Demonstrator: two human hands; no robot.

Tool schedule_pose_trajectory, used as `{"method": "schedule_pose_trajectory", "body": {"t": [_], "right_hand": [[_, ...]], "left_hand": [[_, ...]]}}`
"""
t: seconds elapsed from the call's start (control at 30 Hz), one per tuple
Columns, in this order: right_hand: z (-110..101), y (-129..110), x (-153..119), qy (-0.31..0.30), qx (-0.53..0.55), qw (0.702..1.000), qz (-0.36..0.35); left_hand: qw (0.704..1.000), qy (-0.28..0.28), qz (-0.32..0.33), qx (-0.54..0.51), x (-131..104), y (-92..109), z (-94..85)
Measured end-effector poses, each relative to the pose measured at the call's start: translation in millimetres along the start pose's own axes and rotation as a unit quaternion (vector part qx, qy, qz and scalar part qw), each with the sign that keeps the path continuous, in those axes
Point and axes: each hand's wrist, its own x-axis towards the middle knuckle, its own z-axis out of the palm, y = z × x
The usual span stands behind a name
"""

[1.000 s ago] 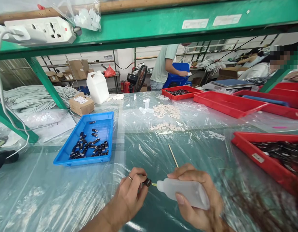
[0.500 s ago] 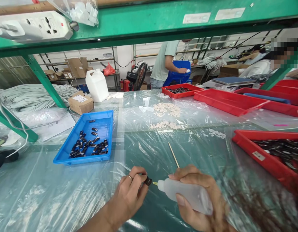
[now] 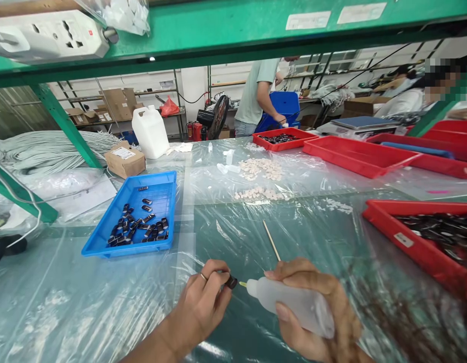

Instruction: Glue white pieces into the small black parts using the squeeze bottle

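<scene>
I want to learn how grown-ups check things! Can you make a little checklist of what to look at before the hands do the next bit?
1. Left hand pinches the small black part at its fingertips: ok.
2. Right hand is wrapped around the squeeze bottle: ok.
3. Bottle's yellow nozzle tip points at the black part, close to it: ok.
4. Liquid coming out of the tip: cannot tell.
5. Blue tray with more black parts lies to the left of the hands: ok.
6. Thin wooden stick lies apart from the hands: ok.
</scene>
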Motion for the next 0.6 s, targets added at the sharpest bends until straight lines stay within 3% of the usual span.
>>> {"method": "schedule_pose_trajectory", "body": {"t": [0.1,0.23,0.6], "right_hand": [[-0.8,0.3,-1.9,-0.02,-0.025,0.999,-0.04],[-0.6,1.4,-1.6,-0.017,-0.027,0.999,-0.036],[3.8,2.4,-5.6,-0.015,0.03,0.999,-0.031]], "left_hand": [[1.0,0.008,-0.001,0.008,-0.3,-0.4,1.5],[1.0,0.019,0.002,0.01,-2.0,-0.9,3.5],[0.997,-0.016,-0.053,-0.048,-6.2,-1.7,6.9]]}}
